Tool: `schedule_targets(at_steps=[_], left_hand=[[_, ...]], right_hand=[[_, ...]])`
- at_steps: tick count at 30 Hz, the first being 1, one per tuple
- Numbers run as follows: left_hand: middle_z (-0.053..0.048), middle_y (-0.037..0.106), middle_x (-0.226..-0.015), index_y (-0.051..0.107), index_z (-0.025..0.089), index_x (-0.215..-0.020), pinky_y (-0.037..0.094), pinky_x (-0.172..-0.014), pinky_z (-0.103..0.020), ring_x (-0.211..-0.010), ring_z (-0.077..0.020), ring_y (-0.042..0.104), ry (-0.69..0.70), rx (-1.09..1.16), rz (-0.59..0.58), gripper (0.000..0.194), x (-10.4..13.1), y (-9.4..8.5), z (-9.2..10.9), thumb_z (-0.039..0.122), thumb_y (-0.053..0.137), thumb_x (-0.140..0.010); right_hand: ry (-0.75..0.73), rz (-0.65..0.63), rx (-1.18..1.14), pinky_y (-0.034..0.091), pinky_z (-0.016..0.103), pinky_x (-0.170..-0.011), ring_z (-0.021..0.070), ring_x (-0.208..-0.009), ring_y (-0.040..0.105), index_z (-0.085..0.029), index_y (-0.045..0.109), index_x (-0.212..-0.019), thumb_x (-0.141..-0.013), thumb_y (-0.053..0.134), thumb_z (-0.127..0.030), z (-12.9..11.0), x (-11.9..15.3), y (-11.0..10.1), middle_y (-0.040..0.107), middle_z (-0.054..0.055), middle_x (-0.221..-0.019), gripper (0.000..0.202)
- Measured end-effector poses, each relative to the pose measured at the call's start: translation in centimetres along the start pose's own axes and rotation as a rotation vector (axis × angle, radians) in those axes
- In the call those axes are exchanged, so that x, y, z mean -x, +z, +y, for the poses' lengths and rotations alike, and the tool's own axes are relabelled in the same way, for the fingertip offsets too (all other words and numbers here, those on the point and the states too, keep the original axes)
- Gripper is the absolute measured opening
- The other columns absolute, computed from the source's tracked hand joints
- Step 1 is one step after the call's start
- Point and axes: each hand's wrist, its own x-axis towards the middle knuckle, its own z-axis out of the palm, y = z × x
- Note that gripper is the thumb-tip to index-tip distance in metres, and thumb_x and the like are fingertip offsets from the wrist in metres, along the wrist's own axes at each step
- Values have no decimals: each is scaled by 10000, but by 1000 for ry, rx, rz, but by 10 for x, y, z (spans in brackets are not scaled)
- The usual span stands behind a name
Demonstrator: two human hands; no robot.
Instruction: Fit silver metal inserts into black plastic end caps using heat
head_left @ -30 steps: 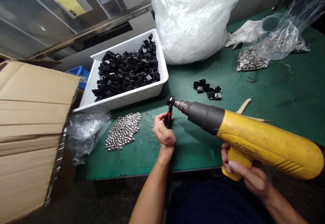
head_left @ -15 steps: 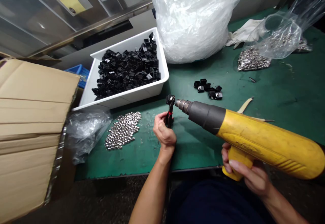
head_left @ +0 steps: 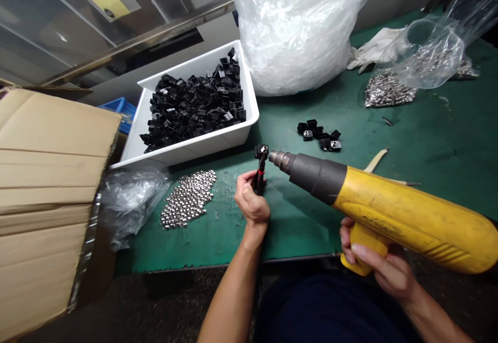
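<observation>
My left hand (head_left: 252,200) is closed around the dark handles of a pair of pliers (head_left: 261,170) with a red band. At the tips of the pliers sits a small black plastic part with a metal fitting (head_left: 261,151). My right hand (head_left: 383,268) grips the handle of a yellow heat gun (head_left: 408,216). The gun's metal nozzle (head_left: 280,160) points left, close beside the black part. Several similar black parts (head_left: 319,135), some with metal fittings, lie on the green table beyond the nozzle. Left of my left hand, small metal fittings (head_left: 189,200) are spread in a patch.
A white bin (head_left: 190,146) full of black plastic parts stands at the back left. Behind are a large plastic bag (head_left: 295,31), a glove (head_left: 375,50) and a bag of metal pieces (head_left: 389,90). A cardboard box (head_left: 46,203) occupies the left; tweezers (head_left: 375,161) lie behind the gun.
</observation>
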Motion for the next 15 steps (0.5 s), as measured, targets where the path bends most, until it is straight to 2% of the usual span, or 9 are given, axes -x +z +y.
schedule_targets(at_steps=[15], left_hand=[[-96, 749, -962, 641, 165, -1036, 536, -714, -333, -794, -208, 699, -6, -21, -2, 384, 0, 0, 0, 303, 292, -954]], right_hand=[[-13, -13, 10, 490, 329, -634, 168, -680, 570, -262, 582, -1205, -887, 717, -407, 0, -1, -1, 609, 39, -958, 375]])
